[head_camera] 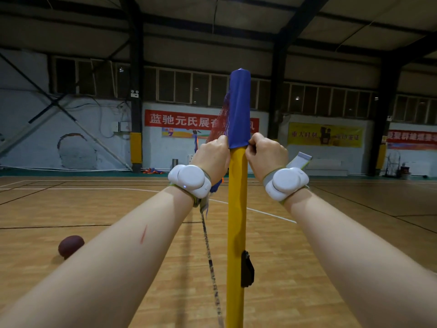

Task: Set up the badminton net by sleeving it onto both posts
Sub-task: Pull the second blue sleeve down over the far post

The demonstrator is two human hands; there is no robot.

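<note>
A yellow post stands upright in front of me. A blue fabric sleeve of the net covers its top down to about hand height. Red netting bunches along the sleeve's left side. My left hand grips the sleeve's lower edge and the netting on the left. My right hand pinches the sleeve's lower edge on the right. A cord hangs from under my left wrist down to the floor. A black clamp sits on the post lower down.
A dark red ball lies on the wooden court floor at the left. The far wall carries banners, with small equipment at its foot. White wrist devices are strapped on both wrists.
</note>
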